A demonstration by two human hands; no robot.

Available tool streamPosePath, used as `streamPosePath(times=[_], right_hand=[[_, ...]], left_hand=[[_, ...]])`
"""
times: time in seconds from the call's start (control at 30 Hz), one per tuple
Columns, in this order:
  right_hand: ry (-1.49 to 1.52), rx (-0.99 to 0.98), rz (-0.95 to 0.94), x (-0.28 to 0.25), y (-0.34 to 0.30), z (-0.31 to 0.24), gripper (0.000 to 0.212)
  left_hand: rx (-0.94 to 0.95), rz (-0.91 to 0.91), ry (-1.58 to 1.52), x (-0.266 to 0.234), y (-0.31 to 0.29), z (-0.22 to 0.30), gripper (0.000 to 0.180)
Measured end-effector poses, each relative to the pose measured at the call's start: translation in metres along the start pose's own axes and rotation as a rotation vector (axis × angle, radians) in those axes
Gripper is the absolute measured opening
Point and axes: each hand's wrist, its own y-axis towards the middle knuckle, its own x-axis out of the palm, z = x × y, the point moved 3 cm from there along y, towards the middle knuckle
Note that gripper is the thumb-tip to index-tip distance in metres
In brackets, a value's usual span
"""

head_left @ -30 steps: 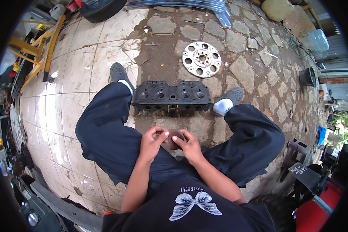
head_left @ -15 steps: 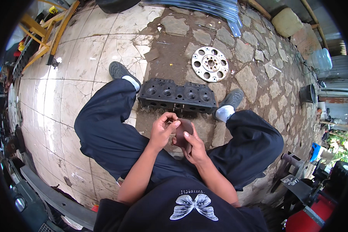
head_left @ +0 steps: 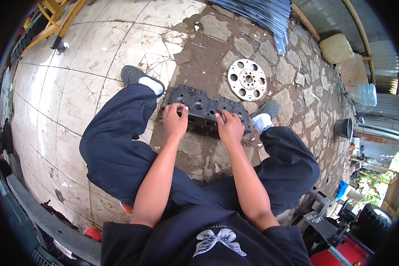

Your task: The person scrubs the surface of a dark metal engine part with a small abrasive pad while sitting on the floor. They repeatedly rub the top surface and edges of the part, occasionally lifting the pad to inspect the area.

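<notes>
Both hands reach over the near edge of a black metal block (head_left: 207, 107): the left hand (head_left: 175, 120) by its left corner, the right hand (head_left: 231, 128) nearer the right one, fingers bent. The block sits on the stony ground (head_left: 192, 146), near the edge of the white tiles (head_left: 82, 84). A round metal plate with holes (head_left: 248, 79) lies just past the block's far right corner.

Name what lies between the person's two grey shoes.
The black metal block lies between the left shoe and the right shoe, as the head view shows.
</notes>
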Motion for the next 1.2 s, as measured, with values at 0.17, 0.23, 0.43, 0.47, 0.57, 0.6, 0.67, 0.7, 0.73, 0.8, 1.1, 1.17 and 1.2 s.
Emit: streamPosePath(times=[0.17, 0.23, 0.43, 0.47, 0.57, 0.6, 0.67, 0.7, 0.73, 0.8, 1.1, 1.17, 1.2], right_hand=[[-0.32, -0.293, 0.001, 0.06, 0.032, -0.004, 0.035], [-0.317, -0.343, 0.002, 0.066, 0.029, -0.002, 0.032], [-0.338, -0.362, -0.054, 0.069, 0.042, 0.002, 0.032], [-0.342, -0.368, -0.041, 0.075, 0.055, 0.004, 0.032], [-0.343, -0.391, -0.085, 0.076, 0.066, 0.006, 0.032], [-0.321, -0.405, -0.118, 0.07, 0.06, 0.008, 0.032], [-0.305, -0.422, -0.184, 0.058, 0.055, 0.011, 0.032], [-0.306, -0.428, -0.222, 0.054, 0.054, 0.011, 0.032], [-0.309, -0.431, -0.263, 0.051, 0.052, 0.014, 0.032], [-0.317, -0.447, -0.209, 0.064, 0.063, 0.013, 0.032], [-0.282, -0.452, -0.315, 0.058, 0.053, 0.019, 0.032], [-0.292, -0.447, -0.278, 0.064, 0.057, 0.016, 0.033], [-0.308, -0.449, -0.25, 0.073, 0.067, 0.016, 0.033]], left_hand=[[0.237, 0.114, 0.247, 0.021, 0.044, -0.022, 0.026], [0.203, 0.155, 0.338, 0.029, 0.055, -0.037, 0.027], [-0.063, 0.232, 0.584, 0.063, 0.06, -0.032, 0.033], [-0.061, 0.235, 0.587, 0.065, 0.06, -0.03, 0.032], [-0.068, 0.266, 0.589, 0.066, 0.064, -0.031, 0.031], [-0.08, 0.268, 0.591, 0.065, 0.064, -0.033, 0.031], [-0.083, 0.268, 0.589, 0.065, 0.068, -0.029, 0.031], [-0.079, 0.268, 0.591, 0.062, 0.068, -0.031, 0.03], [-0.076, 0.264, 0.592, 0.062, 0.066, -0.03, 0.03], [-0.079, 0.254, 0.601, 0.065, 0.064, -0.031, 0.03], [-0.032, 0.258, 0.619, 0.062, 0.053, -0.034, 0.038], [-0.021, 0.269, 0.628, 0.062, 0.053, -0.034, 0.038], [-0.012, 0.273, 0.632, 0.062, 0.053, -0.033, 0.038]])
